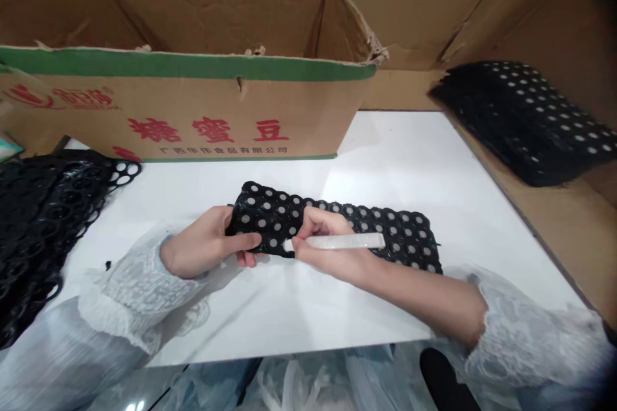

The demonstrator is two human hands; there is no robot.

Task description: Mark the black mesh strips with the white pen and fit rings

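A black rubbery sheet (393,231) with rows of pale round discs lies across the white table in front of me. My left hand (216,241) grips its left end, thumb on top and the other fingers underneath. In a pinch between thumb and fingers, my right hand (332,244) holds a slim white stick-like tool (347,242). The tool's tip points left, at the sheet's near edge close to my left thumb. Whether the tip touches the sheet, I cannot tell. My right hand covers the middle of the sheet.
Behind the sheet stands an open cardboard box (216,109) with a green band. Black sheets with round holes (53,205) are piled at the left. A stack of dotted black sheets (530,115) lies at the right, beyond the edge of the white table (289,327).
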